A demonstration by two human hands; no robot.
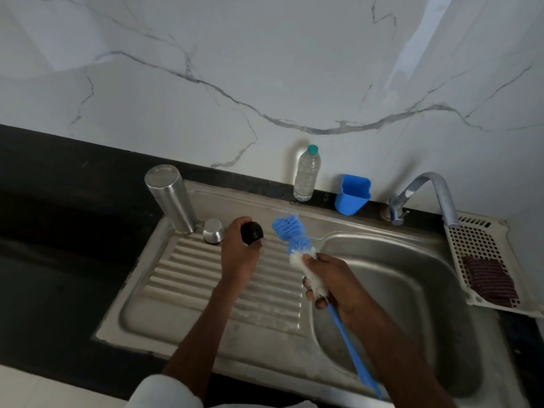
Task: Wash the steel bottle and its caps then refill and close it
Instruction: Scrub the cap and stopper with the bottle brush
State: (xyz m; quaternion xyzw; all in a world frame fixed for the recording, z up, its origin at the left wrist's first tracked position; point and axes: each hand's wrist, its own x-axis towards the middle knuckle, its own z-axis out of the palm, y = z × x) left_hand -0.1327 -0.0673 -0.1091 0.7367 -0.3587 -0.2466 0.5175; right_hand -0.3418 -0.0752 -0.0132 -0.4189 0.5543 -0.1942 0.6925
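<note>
Left hand (pixel 238 245) grips black cap (pixel 252 233); right hand (pixel 332 278) brush (pixel 297 245).

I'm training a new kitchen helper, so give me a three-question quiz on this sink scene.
1. True or false: the steel bottle stands upside down on the draining board.
2. What does the left hand hold? A) black cap B) steel cap C) plastic bottle
3. Fill in: the right hand grips the ___ by its bristles.

Key: 1 true; 2 A; 3 bottle brush.
</note>
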